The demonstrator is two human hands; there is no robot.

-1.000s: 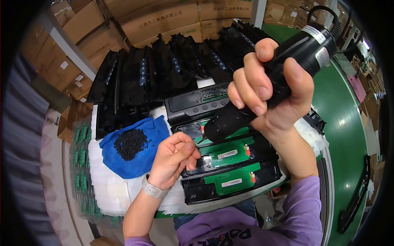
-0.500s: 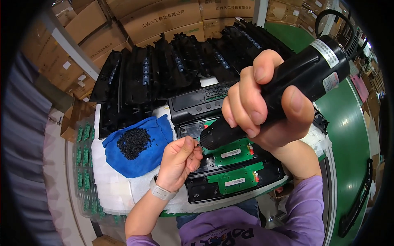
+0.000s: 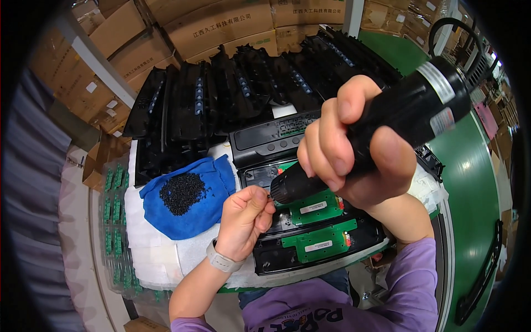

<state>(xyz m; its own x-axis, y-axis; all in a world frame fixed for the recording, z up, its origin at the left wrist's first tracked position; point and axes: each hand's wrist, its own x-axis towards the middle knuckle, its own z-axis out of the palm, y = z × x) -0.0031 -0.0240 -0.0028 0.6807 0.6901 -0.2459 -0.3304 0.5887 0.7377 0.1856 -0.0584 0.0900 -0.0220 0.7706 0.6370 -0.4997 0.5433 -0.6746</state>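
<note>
My right hand (image 3: 359, 144) is wrapped round a thick black electric screwdriver (image 3: 406, 105), held tilted with its ribbed nose (image 3: 285, 185) pointing down to the left. Right at that nose, the thumb and fingers of my left hand (image 3: 249, 213) are pinched on a tiny dark screw, mostly hidden by the fingertips. Beneath both hands lie black plastic panels (image 3: 265, 259) fitted with green circuit boards (image 3: 318, 243). Left of my left hand, a heap of small black screws (image 3: 182, 193) rests on a blue cloth (image 3: 160, 224).
Long black plastic housings (image 3: 191, 105) crowd the far side of the table. Another black panel with round buttons (image 3: 271, 145) lies behind the boards. Clear trays of small green boards (image 3: 116, 210) stand at the left edge. Cardboard boxes (image 3: 221, 25) are stacked behind.
The screwdriver's rear end has dipped slightly and its body has rolled a little in my right hand. My left hand stays pinched at its nose.
</note>
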